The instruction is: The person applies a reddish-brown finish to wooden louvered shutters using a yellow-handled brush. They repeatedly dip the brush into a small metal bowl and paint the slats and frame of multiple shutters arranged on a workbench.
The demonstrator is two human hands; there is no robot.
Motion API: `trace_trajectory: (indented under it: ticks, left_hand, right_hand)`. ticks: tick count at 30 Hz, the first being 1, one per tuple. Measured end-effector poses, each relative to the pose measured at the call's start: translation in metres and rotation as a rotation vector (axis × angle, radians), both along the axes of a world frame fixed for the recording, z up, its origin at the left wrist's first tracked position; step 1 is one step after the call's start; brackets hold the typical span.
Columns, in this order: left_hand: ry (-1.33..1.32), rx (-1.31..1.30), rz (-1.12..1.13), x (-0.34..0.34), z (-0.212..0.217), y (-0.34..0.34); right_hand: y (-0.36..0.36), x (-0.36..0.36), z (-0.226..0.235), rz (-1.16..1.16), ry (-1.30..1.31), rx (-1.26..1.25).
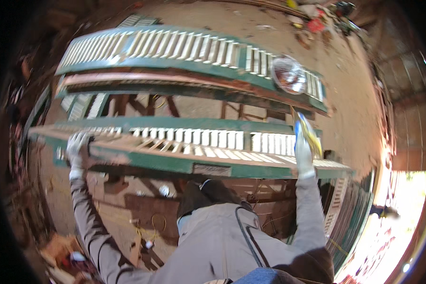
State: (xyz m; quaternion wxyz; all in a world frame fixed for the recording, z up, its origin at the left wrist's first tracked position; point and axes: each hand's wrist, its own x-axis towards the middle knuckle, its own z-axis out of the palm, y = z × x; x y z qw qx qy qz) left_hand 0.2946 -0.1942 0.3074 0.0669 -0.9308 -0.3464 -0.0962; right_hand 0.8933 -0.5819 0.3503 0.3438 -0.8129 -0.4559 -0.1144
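A green louvered shutter (168,162) with pale slats stands tipped on its edge before me, its long green side facing me. My left hand (79,147), in a white glove, is wrapped over the top edge near the shutter's left end. My right hand (304,158), also gloved, is by the right end, closed around a blurred blue-and-yellow thing (308,135) with a thin brown tip pointing up. Its kind is not clear. Whether that hand also touches the shutter I cannot tell. A dark rectangular recess (212,169) shows in the shutter's side.
Beyond lies another green louvered shutter (142,64), raised on supports, with a shiny metal bowl (288,75) of brownish contents near its right end. More panels (348,217) lean at the right, near a bright opening (409,199). A yellow cord (151,232) lies on the ground.
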Motion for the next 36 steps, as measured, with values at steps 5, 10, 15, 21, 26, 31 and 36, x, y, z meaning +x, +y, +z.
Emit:
trace_trajectory:
  ticks: [5, 10, 15, 21, 26, 31, 36]
  left_hand:
    - [-0.015, 0.028, -0.046, 0.009, -0.019, 0.018]
    - [0.007, -0.013, -0.06, 0.015, 0.004, 0.007]
    - [0.028, 0.01, -0.021, 0.013, -0.002, 0.009]
    - [0.038, 0.034, 0.006, 0.012, -0.002, 0.008]
    - [0.03, 0.01, -0.015, 0.028, 0.012, -0.001]
    - [-0.004, 0.026, -0.017, 0.028, -0.007, 0.011]
    - [0.018, 0.072, 0.019, 0.011, -0.01, 0.011]
  right_hand:
    - [0.06, 0.183, 0.001, -0.318, 0.443, -0.394]
    - [0.14, 0.237, -0.001, -0.371, 0.133, -0.862]
    - [0.181, 0.278, -0.063, -0.455, -0.002, -0.7]
    - [0.216, 0.301, -0.069, -0.383, 0.115, -0.839]
    - [0.219, 0.3, -0.094, -0.391, 0.201, -0.678]
    - [0.169, 0.364, -0.123, -0.323, 0.766, -0.121]
    - [0.14, 0.34, -0.115, -0.124, 1.287, 0.257]
